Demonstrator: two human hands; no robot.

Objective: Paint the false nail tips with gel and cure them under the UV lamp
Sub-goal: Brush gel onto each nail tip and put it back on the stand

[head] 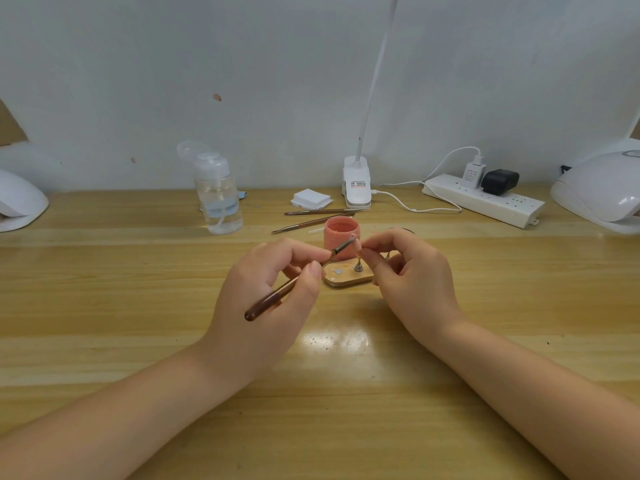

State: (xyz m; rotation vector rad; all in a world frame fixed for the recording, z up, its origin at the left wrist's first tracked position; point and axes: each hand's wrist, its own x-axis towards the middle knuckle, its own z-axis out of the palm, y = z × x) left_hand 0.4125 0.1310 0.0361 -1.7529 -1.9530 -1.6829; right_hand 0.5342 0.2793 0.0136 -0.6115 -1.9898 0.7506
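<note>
Both hands meet over the middle of the desk (138,271). The left hand (273,292) has its fingers curled round a brush (294,280), dark handle pointing down-left and metal ferrule slanting up to the right, where the bristle end meets a pink nail tip (360,249). The right hand (412,275) pinches that tip, or the small stand under it, between thumb and forefinger; the other fingers are curled in. Just behind the tip stands an open pot (341,233) of pink gel. Below it, between the hands, lies a small wooden base (346,280) with a bare metal disc and one upright metal holder (358,266) on it. Further back lie two spare brushes (315,218), a stack of white pads (310,198), a clear pump bottle (218,199) to the left, a clip lamp (356,187) with a white neck, and a power strip (485,200) carrying two plugs. A white UV lamp (602,192) sits at the far right edge of the desk, well apart from the hands; another white lamp (19,202) sits at the far left.
</note>
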